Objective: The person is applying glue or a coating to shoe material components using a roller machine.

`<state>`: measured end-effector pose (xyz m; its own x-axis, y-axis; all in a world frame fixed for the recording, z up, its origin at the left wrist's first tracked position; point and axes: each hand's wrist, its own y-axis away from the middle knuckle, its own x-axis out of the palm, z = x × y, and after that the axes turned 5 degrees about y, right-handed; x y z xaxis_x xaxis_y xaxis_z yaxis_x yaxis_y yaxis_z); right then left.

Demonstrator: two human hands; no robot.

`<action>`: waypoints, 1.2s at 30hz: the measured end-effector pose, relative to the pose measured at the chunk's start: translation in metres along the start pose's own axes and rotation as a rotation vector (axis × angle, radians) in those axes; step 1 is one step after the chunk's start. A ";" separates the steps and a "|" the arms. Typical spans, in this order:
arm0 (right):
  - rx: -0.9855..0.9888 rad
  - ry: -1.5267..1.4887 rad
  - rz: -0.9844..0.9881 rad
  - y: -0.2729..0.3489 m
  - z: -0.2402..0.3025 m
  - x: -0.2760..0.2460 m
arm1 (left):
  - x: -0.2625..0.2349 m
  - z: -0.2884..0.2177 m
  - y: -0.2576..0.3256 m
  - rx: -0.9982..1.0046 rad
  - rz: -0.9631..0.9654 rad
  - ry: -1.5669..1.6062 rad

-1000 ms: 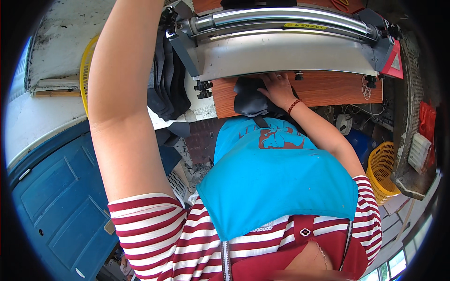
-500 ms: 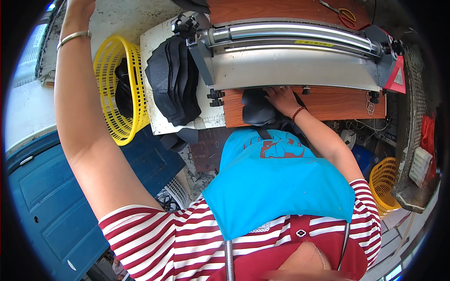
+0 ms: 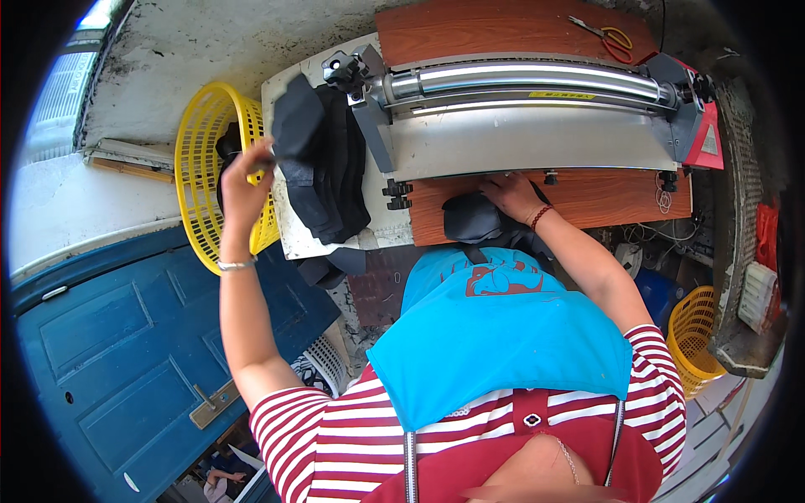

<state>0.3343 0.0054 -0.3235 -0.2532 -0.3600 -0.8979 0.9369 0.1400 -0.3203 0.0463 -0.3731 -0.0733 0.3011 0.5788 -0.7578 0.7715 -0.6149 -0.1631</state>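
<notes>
My left hand (image 3: 245, 189), wearing a silvery bangle, pinches the edge of a black cut piece (image 3: 298, 117), thin and flexible like leather or cloth. That piece stands tilted against a fanned stack of similar black pieces (image 3: 340, 189), left of the roller machine (image 3: 528, 138). At the machine's front edge, my right hand (image 3: 511, 199) is closed over a folded bunch of black pieces (image 3: 471, 220). Its fingertips are close to the metal plate's lower edge and partly hard to make out. A beaded bracelet circles that wrist.
A yellow basket (image 3: 186, 159) with black material stands beside the stack. Red-handled scissors (image 3: 616, 42) lie behind the machine on the brown board (image 3: 453, 27). Black knobs (image 3: 397, 194) jut from the machine's front. Another yellow basket (image 3: 683, 327) sits low at right, near cables (image 3: 662, 239).
My left hand has come down from the far upper left to the stack and taken hold of a black piece. The right hand stays at the machine's front edge with its bunch.
</notes>
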 end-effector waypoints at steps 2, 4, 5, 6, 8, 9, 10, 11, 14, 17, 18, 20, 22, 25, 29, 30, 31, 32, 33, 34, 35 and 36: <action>-0.004 0.005 0.003 0.000 0.000 -0.002 | 0.016 0.011 0.037 -0.111 0.051 -0.079; -0.014 0.012 0.007 -0.001 0.000 -0.002 | 0.022 0.023 0.062 -0.145 -0.001 -0.009; -0.016 0.017 0.024 -0.001 -0.001 -0.001 | 0.022 0.026 0.068 -0.115 -0.037 0.038; -0.018 0.022 0.041 0.000 -0.001 0.000 | 0.020 0.029 0.071 -0.114 -0.036 0.040; -0.024 0.026 0.040 -0.001 -0.003 0.001 | 0.017 0.021 0.073 -0.026 -0.069 0.037; -0.029 0.027 0.037 0.000 -0.003 0.001 | 0.020 0.021 0.075 -0.026 -0.070 0.039; -0.034 0.027 0.037 -0.001 -0.003 0.000 | 0.022 0.022 0.077 -0.033 -0.063 0.058; -0.034 0.029 0.026 -0.001 -0.002 -0.002 | 0.025 0.023 0.079 -0.040 -0.055 0.077; -0.031 -0.007 0.005 -0.003 -0.001 -0.012 | 0.046 0.032 0.096 -0.085 0.040 -0.074; -0.024 -0.044 -0.019 -0.002 0.001 -0.024 | 0.061 0.029 0.101 -0.122 0.058 -0.178; -0.022 -0.043 -0.031 -0.001 0.001 -0.029 | 0.062 0.024 0.099 -0.094 0.075 -0.248; -0.014 -0.034 -0.045 0.001 0.003 -0.039 | 0.063 0.020 0.098 -0.063 0.118 -0.314; -0.005 -0.025 -0.057 0.001 0.006 -0.053 | 0.059 0.007 0.096 -0.077 0.133 -0.306; -0.070 -0.052 -0.087 -0.002 0.014 -0.075 | 0.057 0.000 0.096 -0.084 0.148 -0.332; -0.101 -0.194 -0.143 -0.007 0.029 -0.105 | 0.053 -0.012 0.095 -0.080 0.166 -0.304; -0.130 -0.190 -0.191 -0.010 0.031 -0.114 | 0.053 -0.014 0.095 -0.071 0.166 -0.285; -0.131 -0.192 -0.191 -0.013 0.034 -0.124 | 0.052 -0.014 0.096 -0.073 0.167 -0.286; -0.133 -0.209 -0.254 -0.016 0.036 -0.133 | 0.051 -0.011 0.096 -0.097 0.140 -0.266; -0.136 -0.226 -0.318 -0.018 0.037 -0.143 | 0.050 -0.008 0.095 -0.122 0.114 -0.246; -0.111 -0.256 -0.346 -0.020 0.038 -0.154 | 0.048 -0.007 0.093 -0.117 0.074 -0.240; -0.110 -0.254 -0.345 -0.021 0.040 -0.164 | 0.046 -0.008 0.090 -0.106 0.022 -0.231; -0.008 -0.329 -0.383 -0.022 0.041 -0.172 | 0.045 -0.004 0.087 -0.116 -0.020 -0.193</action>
<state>0.3675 0.0261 -0.1496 -0.4881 -0.6586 -0.5727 0.7891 -0.0527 -0.6119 0.1290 -0.3987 -0.1189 0.1807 0.4704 -0.8637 0.8388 -0.5323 -0.1145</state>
